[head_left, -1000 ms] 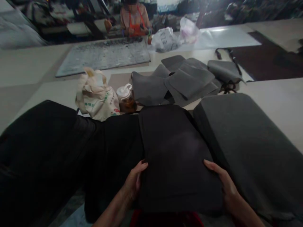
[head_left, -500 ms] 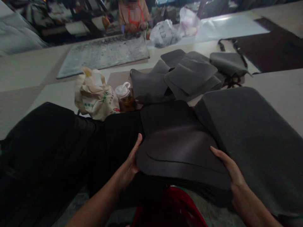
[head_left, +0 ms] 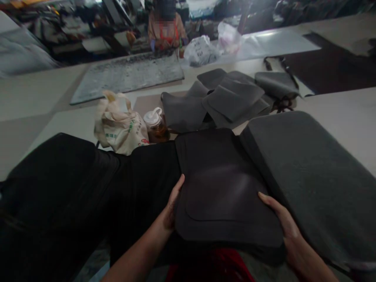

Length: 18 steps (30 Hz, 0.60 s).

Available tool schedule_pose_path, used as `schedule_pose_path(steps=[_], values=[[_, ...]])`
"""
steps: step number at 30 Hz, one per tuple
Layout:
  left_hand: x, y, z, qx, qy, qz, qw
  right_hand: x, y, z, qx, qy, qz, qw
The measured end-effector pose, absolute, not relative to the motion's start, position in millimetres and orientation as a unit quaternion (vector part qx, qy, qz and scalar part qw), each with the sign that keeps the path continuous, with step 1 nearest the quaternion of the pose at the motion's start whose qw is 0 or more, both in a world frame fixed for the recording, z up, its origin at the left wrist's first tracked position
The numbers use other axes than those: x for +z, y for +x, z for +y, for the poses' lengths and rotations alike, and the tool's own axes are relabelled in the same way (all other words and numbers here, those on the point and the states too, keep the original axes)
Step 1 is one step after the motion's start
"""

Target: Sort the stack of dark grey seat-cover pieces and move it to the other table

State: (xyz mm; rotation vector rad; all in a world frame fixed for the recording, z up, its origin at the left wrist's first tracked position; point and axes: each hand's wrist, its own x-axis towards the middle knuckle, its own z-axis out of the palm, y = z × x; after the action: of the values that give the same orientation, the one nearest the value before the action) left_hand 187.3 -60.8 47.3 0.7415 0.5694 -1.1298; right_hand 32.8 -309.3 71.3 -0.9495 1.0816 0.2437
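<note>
A thick stack of dark, round-cornered sheets lies in front of me, its near end sticking out over the table's front edge. My left hand grips the stack's left side, thumb on top and fingers hidden below. On the right side my right hand holds it the same way, its thumb resting on the upper sheet. Black sheets are piled just left of the stack. Close by on the right stands a taller pile of grey sheets.
Beyond the piles are a cloth bag, a lidded jar of brown liquid and loose grey sheets. A worn grey board and plastic bags lie farther back. A person is across the table.
The near part of the stack, bowed before, now lies flatter and reaches lower in view. Both hands have moved slightly with it and keep their hold. The whole view has shifted a little.
</note>
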Motion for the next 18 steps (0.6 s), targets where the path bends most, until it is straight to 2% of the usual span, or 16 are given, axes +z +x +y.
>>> schedule_pose_path(steps=[2,5,9,13,18], values=[[42,186,-60,-0.538,0.327,0.274,0.727,62,24,-311,0.149,-0.326,0.525,0.772],[31,189,-57,-0.541,0.328,0.291,0.718,49,11,-310,0.184,-0.288,0.509,0.790],[18,194,-55,-0.530,0.372,0.305,0.698,36,2,-304,0.186,-0.334,0.484,0.787],[12,192,-54,-0.533,0.408,0.308,0.675,34,7,-295,0.108,-0.398,0.439,0.798],[10,182,-53,-0.534,0.393,0.308,0.683,33,16,-299,0.048,-0.437,0.462,0.770]])
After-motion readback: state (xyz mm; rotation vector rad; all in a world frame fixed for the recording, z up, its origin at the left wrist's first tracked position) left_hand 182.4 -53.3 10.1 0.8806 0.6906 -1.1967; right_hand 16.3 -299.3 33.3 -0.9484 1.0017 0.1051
